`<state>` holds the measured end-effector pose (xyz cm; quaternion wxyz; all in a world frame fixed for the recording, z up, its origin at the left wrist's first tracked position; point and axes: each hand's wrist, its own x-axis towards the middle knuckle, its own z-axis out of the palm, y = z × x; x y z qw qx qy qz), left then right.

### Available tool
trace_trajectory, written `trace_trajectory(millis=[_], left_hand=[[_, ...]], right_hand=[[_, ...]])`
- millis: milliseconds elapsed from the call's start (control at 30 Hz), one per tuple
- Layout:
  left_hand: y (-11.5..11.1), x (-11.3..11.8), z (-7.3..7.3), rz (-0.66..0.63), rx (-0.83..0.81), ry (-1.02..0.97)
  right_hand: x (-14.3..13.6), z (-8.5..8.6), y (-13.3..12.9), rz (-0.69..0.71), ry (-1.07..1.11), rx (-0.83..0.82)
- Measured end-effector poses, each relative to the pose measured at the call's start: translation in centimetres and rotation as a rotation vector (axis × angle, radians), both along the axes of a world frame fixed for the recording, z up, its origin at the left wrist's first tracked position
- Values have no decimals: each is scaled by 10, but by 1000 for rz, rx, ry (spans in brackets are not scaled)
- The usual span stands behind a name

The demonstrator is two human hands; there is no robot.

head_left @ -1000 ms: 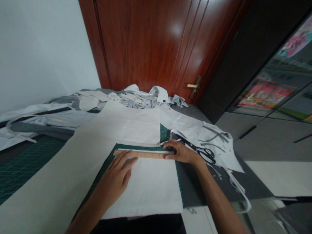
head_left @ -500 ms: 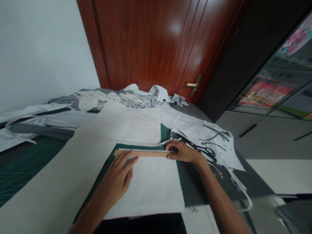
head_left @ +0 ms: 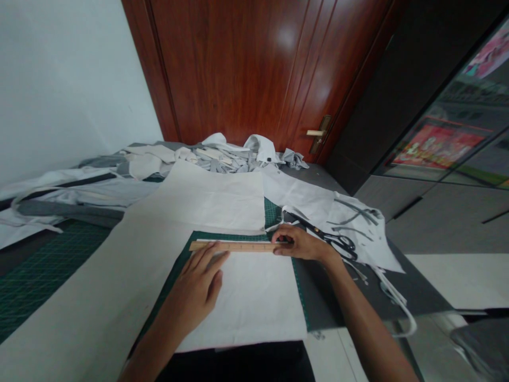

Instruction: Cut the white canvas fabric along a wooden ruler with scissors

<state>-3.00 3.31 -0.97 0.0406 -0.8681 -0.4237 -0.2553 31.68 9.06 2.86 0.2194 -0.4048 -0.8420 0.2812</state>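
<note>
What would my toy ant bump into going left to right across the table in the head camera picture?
Green gridded patch at the left edge → left hand → right hand → scissors' black handles → white cord.

Bare forearms (head_left: 358, 305) and hands (head_left: 199, 286); black clothing (head_left: 238, 366), perhaps trousers.
</note>
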Motion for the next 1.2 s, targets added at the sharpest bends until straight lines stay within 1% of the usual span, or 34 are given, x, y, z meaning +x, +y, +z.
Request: trace_trajectory(millis=[267, 433, 967, 1100, 1200], left_hand=[[0, -1, -1, -19, -1, -4], [1, 0, -3, -6, -33, -24], [-1, 2, 4, -15, -37, -14], [-3, 6, 5, -2, -28, -18], [-4, 13, 4, 37, -24, 3]], right_hand=[[0, 1, 0, 1, 6, -6], [0, 0, 0, -11, -9, 1], [0, -1, 2, 3, -9, 41], [-1, -1, 2, 0, -8, 35], [-2, -2, 3, -9, -3, 28]])
